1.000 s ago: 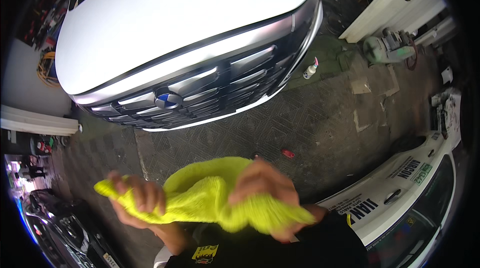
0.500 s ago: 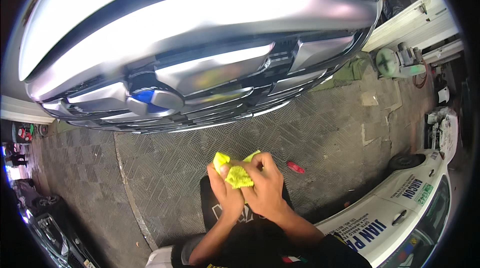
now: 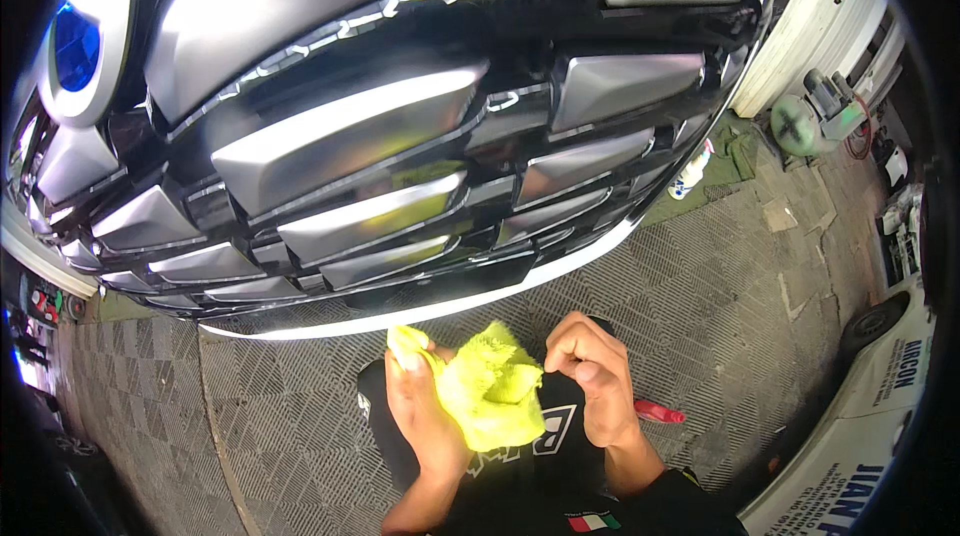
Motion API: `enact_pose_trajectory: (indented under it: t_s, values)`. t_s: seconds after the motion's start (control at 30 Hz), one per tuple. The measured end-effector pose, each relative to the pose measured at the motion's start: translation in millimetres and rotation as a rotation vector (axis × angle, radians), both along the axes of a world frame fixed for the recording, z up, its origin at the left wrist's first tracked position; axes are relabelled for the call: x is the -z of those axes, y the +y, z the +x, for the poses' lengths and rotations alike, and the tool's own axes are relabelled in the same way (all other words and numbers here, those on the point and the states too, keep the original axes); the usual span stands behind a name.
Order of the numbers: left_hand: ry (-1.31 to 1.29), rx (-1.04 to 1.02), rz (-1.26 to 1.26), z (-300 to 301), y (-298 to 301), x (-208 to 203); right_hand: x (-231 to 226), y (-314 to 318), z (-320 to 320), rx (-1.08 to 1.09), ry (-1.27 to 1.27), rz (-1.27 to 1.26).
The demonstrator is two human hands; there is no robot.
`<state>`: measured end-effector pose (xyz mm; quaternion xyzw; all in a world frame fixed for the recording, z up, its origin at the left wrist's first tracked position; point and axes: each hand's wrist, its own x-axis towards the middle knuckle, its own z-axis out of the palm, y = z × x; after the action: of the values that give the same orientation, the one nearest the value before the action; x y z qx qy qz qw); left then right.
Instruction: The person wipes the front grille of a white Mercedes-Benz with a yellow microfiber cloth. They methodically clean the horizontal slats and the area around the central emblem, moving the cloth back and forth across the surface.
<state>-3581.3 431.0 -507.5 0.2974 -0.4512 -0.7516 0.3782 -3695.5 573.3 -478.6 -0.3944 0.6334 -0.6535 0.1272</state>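
A bright yellow-green microfiber cloth (image 3: 488,396) is bunched in front of my body, between my two hands. My left hand (image 3: 420,411) is closed around its left side, and a corner of the cloth sticks up past the thumb. My right hand (image 3: 595,391) has its fingers curled, with the fingertips at the cloth's right edge; they seem to pinch that edge. Just beyond both hands rises the front grille (image 3: 380,156) of a car, with dark gloss bars and silver-grey inserts. The cloth's yellow shows as a reflection on several inserts.
On the patterned grey floor (image 3: 310,416), a red object (image 3: 660,412) lies right of my right hand. A white bottle (image 3: 690,174) stands past the bumper's right end. Farther right are a green tank (image 3: 797,126) and a white car (image 3: 850,436) with lettering.
I am closer to and lower before the grille, which now fills more of the view. My hands have moved apart, and the cloth, earlier crumpled between them, is spread wider.
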Motion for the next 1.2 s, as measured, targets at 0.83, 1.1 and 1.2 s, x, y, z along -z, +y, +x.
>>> enact_pose_trajectory:
  t_s: [0.83, 1.1, 1.2]
  values:
    - [0.259, 0.155, 0.226, -2.9, -3.7, -42.9, -29.7, -5.5, 13.8, 0.130, 0.567, -0.010]
    - [0.151, 0.180, -0.003, -1.8, 7.1, -40.8, -25.9, -8.2, 11.9, 0.152, 0.623, -0.003]
    - [0.156, 0.162, -0.104, -1.4, 10.3, -39.7, -23.4, -7.9, 14.0, 0.220, 0.606, -0.019]
